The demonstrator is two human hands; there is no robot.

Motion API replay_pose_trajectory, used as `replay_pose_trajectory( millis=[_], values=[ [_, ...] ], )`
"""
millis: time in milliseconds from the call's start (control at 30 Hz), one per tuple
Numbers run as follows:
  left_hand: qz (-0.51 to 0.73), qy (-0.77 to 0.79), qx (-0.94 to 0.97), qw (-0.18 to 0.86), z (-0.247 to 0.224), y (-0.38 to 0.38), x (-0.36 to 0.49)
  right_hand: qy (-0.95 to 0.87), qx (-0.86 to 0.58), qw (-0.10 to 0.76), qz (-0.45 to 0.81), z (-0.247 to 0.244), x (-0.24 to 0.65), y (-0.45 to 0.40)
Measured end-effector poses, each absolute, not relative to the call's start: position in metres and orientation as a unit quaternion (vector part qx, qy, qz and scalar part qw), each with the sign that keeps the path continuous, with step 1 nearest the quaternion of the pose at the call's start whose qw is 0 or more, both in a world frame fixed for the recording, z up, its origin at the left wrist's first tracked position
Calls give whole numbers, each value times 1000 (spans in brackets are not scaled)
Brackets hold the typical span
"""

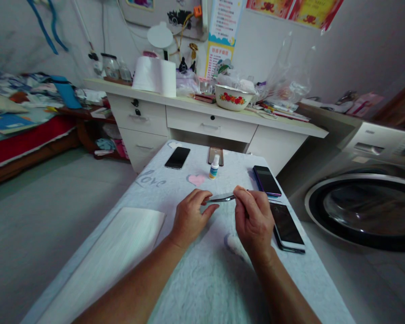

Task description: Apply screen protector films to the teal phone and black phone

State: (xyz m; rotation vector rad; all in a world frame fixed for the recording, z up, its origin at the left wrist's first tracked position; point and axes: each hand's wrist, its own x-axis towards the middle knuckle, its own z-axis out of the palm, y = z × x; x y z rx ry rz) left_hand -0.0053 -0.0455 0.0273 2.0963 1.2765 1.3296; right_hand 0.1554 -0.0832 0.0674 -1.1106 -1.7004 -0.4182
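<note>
A thin, flat object with a shiny edge (222, 198), seen nearly edge-on and perhaps a phone, is held above the cloth-covered table. My left hand (191, 215) pinches its left end between thumb and fingers. At its right end my right hand (254, 218) is closed, with the fingertips pressed on its edge; whether it also holds something small is hidden. Beyond the hands a small white-capped bottle (213, 168) stands upright, in front of a brown phone or case (219, 155). Right of my right hand lie a dark phone (267, 181) and a white-edged phone (287, 227).
Another black phone (177, 158) lies at the table's far left. A pale folded cloth or sheet (121, 247) covers the left near side of the table (195, 288). Behind stands a white desk (209, 123) with a flowered bowl (232, 97); a washing machine (364, 180) is at right.
</note>
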Motion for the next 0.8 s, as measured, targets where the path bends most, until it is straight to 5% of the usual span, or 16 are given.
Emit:
replay_pose_trajectory(
  millis=[800],
  values=[
    [546, 336, 767, -12, 39, -56, -8, -743, -439, 487, -131, 51, 147, -86]
  ],
)
